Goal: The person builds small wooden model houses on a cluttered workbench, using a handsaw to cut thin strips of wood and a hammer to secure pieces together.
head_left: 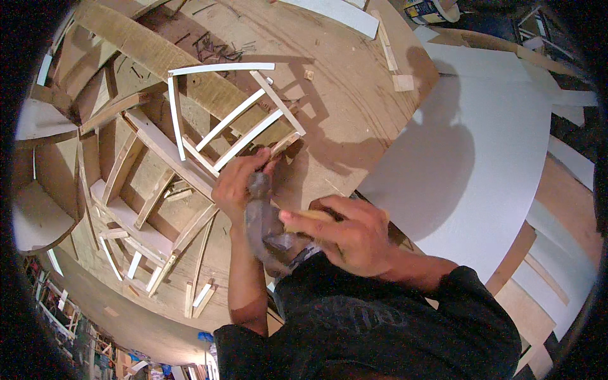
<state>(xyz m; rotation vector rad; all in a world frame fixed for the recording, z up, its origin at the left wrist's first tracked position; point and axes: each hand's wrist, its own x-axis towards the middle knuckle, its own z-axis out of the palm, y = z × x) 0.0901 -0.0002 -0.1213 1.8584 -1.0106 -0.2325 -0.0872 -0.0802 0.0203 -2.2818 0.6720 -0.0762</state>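
A small frame of wooden strips with white edges [250, 135] stands tilted over the bench, several slats joining its sides. My left hand [237, 187] is closed round its near end, by a short wooden strip [285, 144]. My right hand [354, 234] is wrapped round the yellowish handle of a hammer [256, 221]. The hammer's grey head is smeared by motion and hangs beside my left wrist, apart from the frame as far as I can see. Whether a nail sits between my left fingers is hidden.
Larger wooden frames [149, 142] crowd the bench's left side. A long board [152, 47] crosses behind, with loose dark nails [218, 52] beyond it. A wide white panel [500, 158] lies to the right. Offcuts [199, 301] rest at the near left, and a bucket [434, 11] stands far right.
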